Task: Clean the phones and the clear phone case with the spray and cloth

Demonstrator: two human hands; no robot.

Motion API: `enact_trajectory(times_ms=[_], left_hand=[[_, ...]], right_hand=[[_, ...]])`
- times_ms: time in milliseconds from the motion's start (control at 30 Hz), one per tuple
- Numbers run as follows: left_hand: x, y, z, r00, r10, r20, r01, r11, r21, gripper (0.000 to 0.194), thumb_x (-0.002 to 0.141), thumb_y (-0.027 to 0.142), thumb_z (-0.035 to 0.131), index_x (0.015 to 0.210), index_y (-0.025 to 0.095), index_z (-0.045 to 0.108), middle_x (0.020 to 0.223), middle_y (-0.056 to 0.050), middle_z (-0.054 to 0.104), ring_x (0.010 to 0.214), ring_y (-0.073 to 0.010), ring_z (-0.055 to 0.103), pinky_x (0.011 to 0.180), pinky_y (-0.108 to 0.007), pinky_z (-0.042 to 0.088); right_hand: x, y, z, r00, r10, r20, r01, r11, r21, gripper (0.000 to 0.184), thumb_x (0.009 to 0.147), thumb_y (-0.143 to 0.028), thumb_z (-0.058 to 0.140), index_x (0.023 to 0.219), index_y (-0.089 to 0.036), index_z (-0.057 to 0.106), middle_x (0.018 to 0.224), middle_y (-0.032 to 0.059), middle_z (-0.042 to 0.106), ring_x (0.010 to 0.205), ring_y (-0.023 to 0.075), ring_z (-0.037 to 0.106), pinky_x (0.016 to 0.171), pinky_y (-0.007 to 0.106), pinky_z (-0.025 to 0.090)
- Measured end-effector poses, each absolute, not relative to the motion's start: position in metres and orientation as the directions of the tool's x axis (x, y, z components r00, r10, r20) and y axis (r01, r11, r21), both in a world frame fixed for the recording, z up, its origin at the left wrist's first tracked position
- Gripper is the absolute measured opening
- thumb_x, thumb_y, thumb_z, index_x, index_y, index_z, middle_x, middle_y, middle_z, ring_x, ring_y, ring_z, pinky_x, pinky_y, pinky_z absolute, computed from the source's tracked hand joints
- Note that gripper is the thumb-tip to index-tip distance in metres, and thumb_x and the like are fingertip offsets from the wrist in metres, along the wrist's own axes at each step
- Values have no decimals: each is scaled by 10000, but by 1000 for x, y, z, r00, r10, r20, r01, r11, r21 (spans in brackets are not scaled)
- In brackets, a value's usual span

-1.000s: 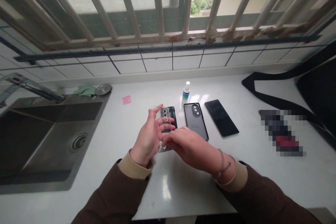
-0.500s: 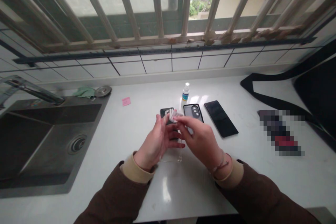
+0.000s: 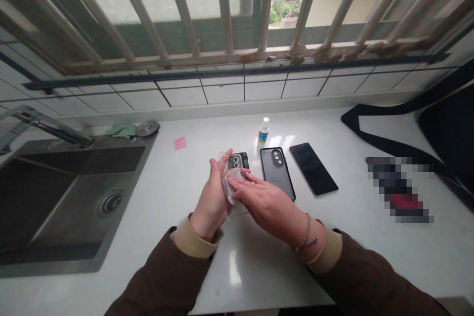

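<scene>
Left fingers [image 3: 227,154] hold a clear case [image 3: 236,161]; bottle label [image 3: 263,137] illegible.

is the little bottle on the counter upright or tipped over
Upright: the bottle stands on the counter with its white top uppermost and coloured label below.

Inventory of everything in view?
Clear case: 1, transparent, centre
Wipe: 1, white, against clear case
Flat device: 1, dark, behind clear case
Rimmed case: 1, grey, centre
Phone: 1, black, right centre
Bottle: 1, white, back centre
Note: 1, pink, left
Sink: 1, grey, left
Faucet: 1, silver, left
Cloth: 1, green, sink rim
Disc: 1, silver, beside cloth
Strap: 1, black, right
Pixelated item: 1, mixed, right
Counter: 1, white, underneath
Wall tiles: many, white, back
Window bars: several, pale, top
Sleeves: 2, brown, bottom
Left hand: 1, holding clear case
Right hand: 1, on wipe
</scene>
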State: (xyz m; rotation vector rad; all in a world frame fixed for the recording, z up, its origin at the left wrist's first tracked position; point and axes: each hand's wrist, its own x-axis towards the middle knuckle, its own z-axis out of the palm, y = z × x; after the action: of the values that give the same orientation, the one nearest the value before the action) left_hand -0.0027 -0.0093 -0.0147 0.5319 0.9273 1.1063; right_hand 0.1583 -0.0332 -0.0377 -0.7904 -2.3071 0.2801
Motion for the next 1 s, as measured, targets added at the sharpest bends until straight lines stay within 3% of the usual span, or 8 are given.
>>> enact_trajectory(times_ms=[167, 300, 433, 567, 733, 800, 900, 1000], left_hand=[[6, -11, -16, 118, 927, -356, -487, 366, 793, 684, 1089, 683, 331, 1601, 265, 506, 1185, -144, 768, 1082, -264, 763, 947, -395, 608], [6, -13, -18, 180, 908, -378, -454, 418, 787, 698, 1081, 693, 355, 1605, 260, 510, 1127, -140, 779, 1044, -272, 758, 859, -371, 619], [1, -13, -15, 233, 892, -387, -447, 452, 772, 678, 1087, 683, 336, 1622, 288, 471, 1036, -121, 765, 906, -260, 756, 758, -385, 638], [-4, -11, -12, 286, 866, -411, -418, 498, 759, 691, 1080, 700, 314, 1628, 295, 427, 1053, -124, 741, 807, -234, 738, 712, -411, 652], [-7, -8, -10, 283, 838, -467, -368, 545, 754, 721, 1077, 706, 281, 1637, 267, 398, 1010, -130, 725, 801, -245, 746, 711, -427, 663], [-5, -9, -10, 274, 845, -460, -353, 533, 769, 736, 1075, 711, 277, 1644, 258, 393, 1037, -152, 734, 812, -247, 744, 714, -428, 664], [-1, -13, -14, 309, 836, -453, -341, 542, 768, 749, 1066, 725, 312, 1652, 266, 399, 1058, -154, 737, 819, -249, 739, 715, -435, 663], [2, -17, -18, 346, 835, -429, -409, 545, 732, 714, 1070, 712, 361, 1617, 267, 473, 1134, -141, 737, 859, -223, 731, 734, -373, 652]], right_hand=[[158, -30, -45, -552, 631, 545, 496, 774, -393, 355, 1084, -82, 489, 1410, -142, 617, 1455, 181, 714, 1400, 247, 667, 1270, 488, 487], [158, -31, -44, -500, 650, 572, 507, 756, -415, 321, 1079, -66, 469, 1338, -153, 638, 1434, 186, 725, 1375, 255, 687, 1221, 482, 542], [159, -37, -31, -318, 778, 542, 427, 627, -651, 240, 1086, -141, 528, 1258, -225, 672, 1323, 105, 787, 1206, 227, 775, 1105, 408, 619], [165, -33, -26, 7, 955, 296, 197, 289, -937, 159, 1080, -332, 615, 1161, -231, 708, 1012, 58, 818, 860, 191, 793, 770, 317, 660], [178, -17, -33, 242, 970, -37, -126, -7, -992, 328, 1000, -517, 720, 1116, -211, 703, 1005, 71, 810, 857, 211, 776, 689, 324, 640], [181, -16, -31, 317, 948, 25, -37, 39, -999, 294, 998, -492, 730, 1088, -212, 713, 980, 65, 797, 848, 206, 763, 691, 326, 629], [177, -24, -23, 287, 914, 285, 240, 219, -946, 153, 1028, -365, 708, 1076, -221, 728, 962, 58, 773, 851, 196, 746, 751, 350, 628], [167, -33, -17, -101, 841, 531, 362, 529, -768, 139, 1042, -243, 677, 1169, -233, 732, 1102, 82, 784, 1019, 228, 746, 896, 412, 634]])
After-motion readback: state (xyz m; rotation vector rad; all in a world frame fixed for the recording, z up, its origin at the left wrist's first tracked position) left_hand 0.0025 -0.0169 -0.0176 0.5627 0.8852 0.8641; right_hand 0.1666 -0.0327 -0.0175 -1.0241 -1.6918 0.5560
